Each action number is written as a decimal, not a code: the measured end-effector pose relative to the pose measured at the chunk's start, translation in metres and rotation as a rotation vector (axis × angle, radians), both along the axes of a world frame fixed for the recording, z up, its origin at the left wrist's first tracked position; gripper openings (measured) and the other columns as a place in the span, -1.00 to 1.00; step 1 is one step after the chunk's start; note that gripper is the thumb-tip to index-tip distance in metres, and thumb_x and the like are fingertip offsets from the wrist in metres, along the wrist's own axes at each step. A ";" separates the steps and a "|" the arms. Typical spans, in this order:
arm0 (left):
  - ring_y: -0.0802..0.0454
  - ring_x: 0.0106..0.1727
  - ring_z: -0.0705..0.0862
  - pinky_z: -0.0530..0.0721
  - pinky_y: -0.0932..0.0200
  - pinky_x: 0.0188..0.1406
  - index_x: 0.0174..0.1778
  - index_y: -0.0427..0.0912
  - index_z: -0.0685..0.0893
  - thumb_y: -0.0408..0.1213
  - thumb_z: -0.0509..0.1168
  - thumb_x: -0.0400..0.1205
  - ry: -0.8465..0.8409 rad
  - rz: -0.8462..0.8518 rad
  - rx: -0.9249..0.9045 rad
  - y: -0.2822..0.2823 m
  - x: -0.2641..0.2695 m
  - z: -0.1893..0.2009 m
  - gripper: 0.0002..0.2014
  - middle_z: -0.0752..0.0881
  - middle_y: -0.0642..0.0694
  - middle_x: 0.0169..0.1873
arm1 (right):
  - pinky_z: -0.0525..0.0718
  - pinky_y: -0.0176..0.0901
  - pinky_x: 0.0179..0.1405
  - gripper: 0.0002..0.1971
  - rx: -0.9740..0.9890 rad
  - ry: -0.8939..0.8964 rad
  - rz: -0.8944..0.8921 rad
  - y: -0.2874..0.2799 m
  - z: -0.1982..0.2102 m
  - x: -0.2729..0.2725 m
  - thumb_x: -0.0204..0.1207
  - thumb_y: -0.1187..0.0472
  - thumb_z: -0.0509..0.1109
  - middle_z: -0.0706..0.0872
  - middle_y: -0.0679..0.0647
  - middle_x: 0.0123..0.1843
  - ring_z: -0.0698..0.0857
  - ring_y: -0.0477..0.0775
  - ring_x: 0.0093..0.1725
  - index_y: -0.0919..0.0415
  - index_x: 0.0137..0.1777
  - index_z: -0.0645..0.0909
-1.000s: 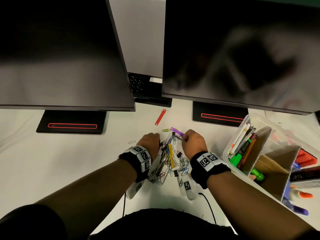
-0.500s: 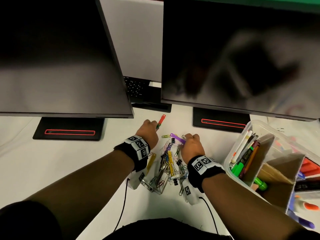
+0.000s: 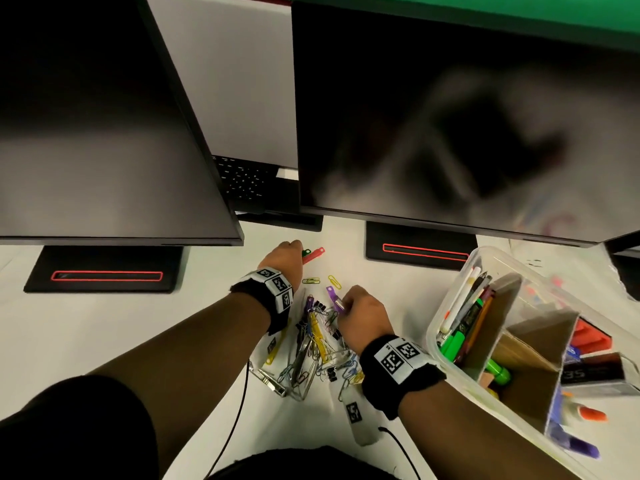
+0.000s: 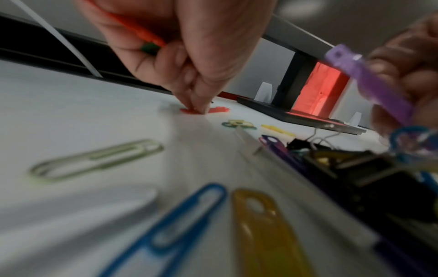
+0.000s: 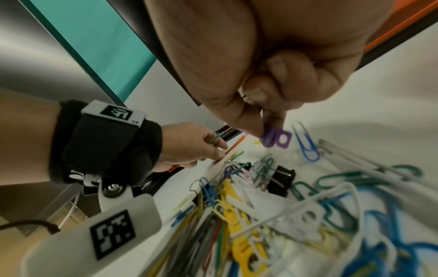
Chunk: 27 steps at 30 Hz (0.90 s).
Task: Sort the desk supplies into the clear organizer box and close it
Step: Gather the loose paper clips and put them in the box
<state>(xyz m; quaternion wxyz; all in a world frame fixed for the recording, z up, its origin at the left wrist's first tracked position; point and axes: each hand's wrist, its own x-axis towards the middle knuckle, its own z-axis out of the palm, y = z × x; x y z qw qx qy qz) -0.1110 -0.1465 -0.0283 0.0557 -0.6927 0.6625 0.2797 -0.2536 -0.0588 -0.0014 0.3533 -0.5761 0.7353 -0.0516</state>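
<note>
Bare white desk surface (image 3: 86,334) lies open to the left of the left hand (image 3: 282,259), with one loose paper clip (image 4: 94,159) on it. Ahead, two monitor screens (image 3: 104,133) overhang the desk, and their black bases (image 3: 104,271) close off the far edge, leaving a low gap between them. The clip pile (image 3: 318,341) fills the room between both wrists. The clear organizer box (image 3: 446,306) blocks the right side, just beside the right hand (image 3: 360,313).

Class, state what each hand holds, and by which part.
Right hand pinches the purple strip at its lower end. Left hand pinches the red strip at its near end.
</note>
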 end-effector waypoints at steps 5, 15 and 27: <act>-0.19 0.23 0.60 0.59 0.01 0.19 0.29 -0.28 0.46 -0.37 0.16 0.66 -0.063 -0.106 0.051 0.014 0.009 0.001 -0.72 0.54 -0.26 0.24 | 0.51 -0.22 -0.15 -0.82 -0.020 -0.071 -0.010 -0.009 0.005 0.010 0.48 0.34 0.28 0.72 0.24 0.04 0.65 0.23 -0.02 0.26 0.07 0.53; -0.15 -0.05 0.62 0.54 0.07 -0.13 0.15 -0.24 0.44 -0.35 0.14 0.66 0.005 -0.093 0.063 0.060 0.043 0.010 -0.83 0.67 -0.25 0.06 | 0.55 -0.14 -0.05 -0.78 0.043 0.083 0.257 -0.031 -0.004 0.034 0.52 0.20 0.34 0.69 0.26 0.14 0.65 0.24 0.14 0.29 0.10 0.56; -0.19 0.15 0.64 0.55 0.06 0.02 0.22 -0.21 0.48 -0.22 0.09 0.67 0.024 0.042 0.134 0.099 0.046 0.023 -0.74 0.67 -0.21 0.14 | 0.56 -0.14 -0.02 -0.57 0.127 0.212 0.291 -0.031 -0.014 0.045 0.52 -0.02 0.37 0.68 0.26 0.20 0.67 0.24 0.18 0.35 0.17 0.59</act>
